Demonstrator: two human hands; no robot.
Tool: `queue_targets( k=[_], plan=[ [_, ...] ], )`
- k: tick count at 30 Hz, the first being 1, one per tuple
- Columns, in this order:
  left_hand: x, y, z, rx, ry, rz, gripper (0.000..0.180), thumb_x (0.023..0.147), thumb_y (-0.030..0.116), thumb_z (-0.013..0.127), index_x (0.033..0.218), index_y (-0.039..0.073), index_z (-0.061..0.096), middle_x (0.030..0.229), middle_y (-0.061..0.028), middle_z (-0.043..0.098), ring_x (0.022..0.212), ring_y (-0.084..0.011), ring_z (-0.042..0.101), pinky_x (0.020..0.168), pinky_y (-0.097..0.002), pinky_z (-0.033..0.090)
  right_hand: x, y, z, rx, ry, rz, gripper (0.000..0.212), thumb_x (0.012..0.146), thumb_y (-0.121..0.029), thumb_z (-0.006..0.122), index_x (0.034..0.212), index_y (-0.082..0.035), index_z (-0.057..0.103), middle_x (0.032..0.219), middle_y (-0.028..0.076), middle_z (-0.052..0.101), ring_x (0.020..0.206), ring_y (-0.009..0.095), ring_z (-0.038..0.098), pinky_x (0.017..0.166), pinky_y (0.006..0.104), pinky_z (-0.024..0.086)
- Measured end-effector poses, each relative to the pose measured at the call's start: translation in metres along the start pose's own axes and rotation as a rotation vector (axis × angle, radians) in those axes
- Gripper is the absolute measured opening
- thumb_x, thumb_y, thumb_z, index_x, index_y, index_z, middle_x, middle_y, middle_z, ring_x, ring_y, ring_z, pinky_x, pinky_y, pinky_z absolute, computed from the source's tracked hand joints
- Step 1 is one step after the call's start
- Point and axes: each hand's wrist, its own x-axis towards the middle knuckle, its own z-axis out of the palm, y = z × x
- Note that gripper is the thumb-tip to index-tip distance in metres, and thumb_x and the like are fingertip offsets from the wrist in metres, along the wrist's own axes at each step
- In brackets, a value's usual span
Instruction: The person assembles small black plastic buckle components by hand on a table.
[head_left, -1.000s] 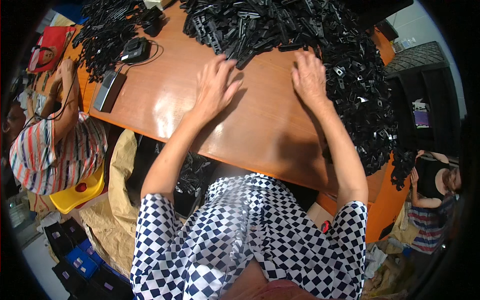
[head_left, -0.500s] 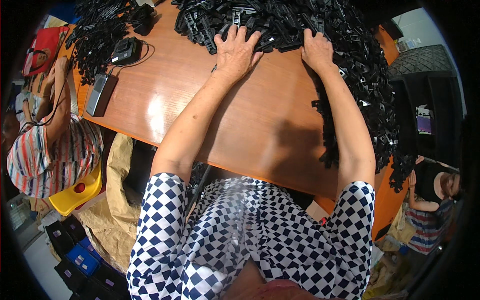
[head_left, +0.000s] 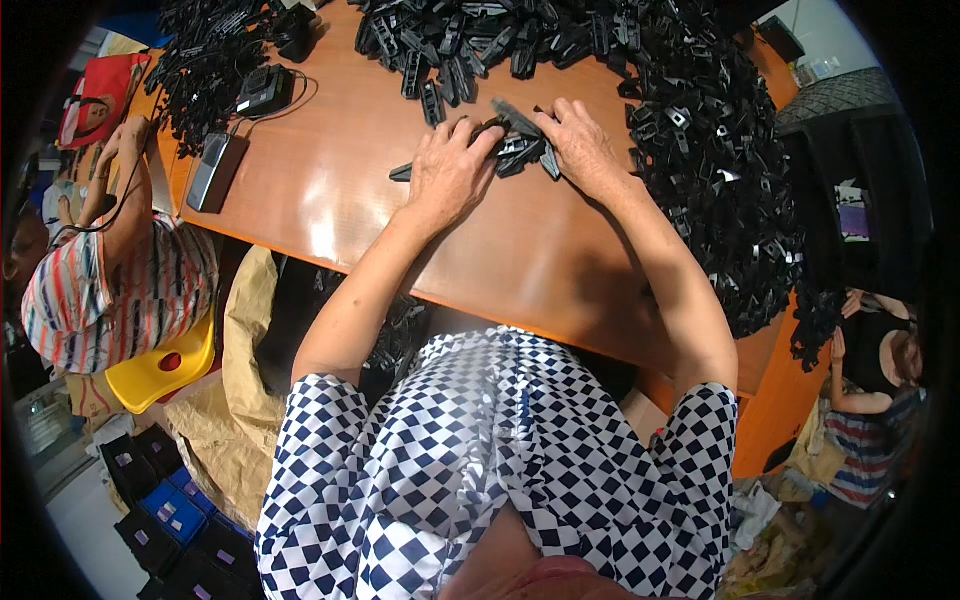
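Observation:
My two hands are close together over a small cluster of black plastic clip-like parts (head_left: pixel 520 152) on the brown tabletop (head_left: pixel 420 275). My left hand (head_left: pixel 448 170) is curled palm down at the left of the cluster, its thumb against the parts. One part (head_left: pixel 401 173) sticks out past its left side. My right hand (head_left: pixel 582 148) closes on the cluster from the right, thumb and fingers at the parts. Between the hands, one greyish part (head_left: pixel 515 117) is tilted up and blurred. My palms hide some of what lies underneath.
A big heap of the same black parts (head_left: pixel 700 170) covers the far and right sides. At the left are a silver-black box-shaped device (head_left: pixel 217 172), a black corded device (head_left: pixel 266 92) and another dark pile (head_left: pixel 205 85). A person in stripes (head_left: pixel 125 285) sits left; another person (head_left: pixel 875 350) is right.
Both hands have drawn back from the far heap toward me and come nearer each other, bringing a cluster of black parts onto the tabletop. Their fingers, earlier spread over the heap's edge, have curled in.

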Motion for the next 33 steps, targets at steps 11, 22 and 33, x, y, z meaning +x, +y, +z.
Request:
queue_targets(
  k=[11, 22, 33],
  plan=[
    [-0.014, -0.028, -0.013, 0.105, -0.014, -0.078, 0.052, 0.087, 0.029, 0.073, 0.134, 0.015, 0.056, 0.135, -0.0129, 0.054, 0.130, -0.0337, 0.048, 0.106, -0.0542, 0.033, -0.038, -0.009, -0.017, 1.262, 0.241, 0.538, 0.034, 0.094, 0.000, 0.061, 0.128, -0.003, 0.061, 0.108, 0.005, 0.064, 0.099, 0.010, 0.061, 0.088, 0.0235, 0.051],
    [0.000, 0.061, 0.007, -0.022, 0.115, 0.216, 0.023, 0.085, 0.013, 0.068, 0.108, 0.014, 0.068, 0.113, -0.0049, 0.061, 0.114, -0.0249, 0.055, 0.095, -0.0456, 0.038, -0.107, -0.043, 0.005, 1.500, 0.440, 0.697, 0.028, 0.097, 0.001, 0.055, 0.124, 0.000, 0.059, 0.112, 0.003, 0.058, 0.103, 0.008, 0.055, 0.090, 0.0221, 0.047],
    [0.039, 0.042, 0.008, -0.232, -0.049, 0.268, 0.025, 0.086, 0.007, 0.067, 0.110, 0.004, 0.062, 0.098, -0.0130, 0.068, 0.092, -0.0339, 0.067, 0.080, -0.0406, 0.054, -0.139, -0.063, 0.005, 0.960, 0.287, 0.439, 0.021, 0.093, 0.004, 0.056, 0.111, -0.001, 0.066, 0.100, 0.011, 0.060, 0.088, 0.020, 0.065, 0.079, 0.0302, 0.054]
  ],
)
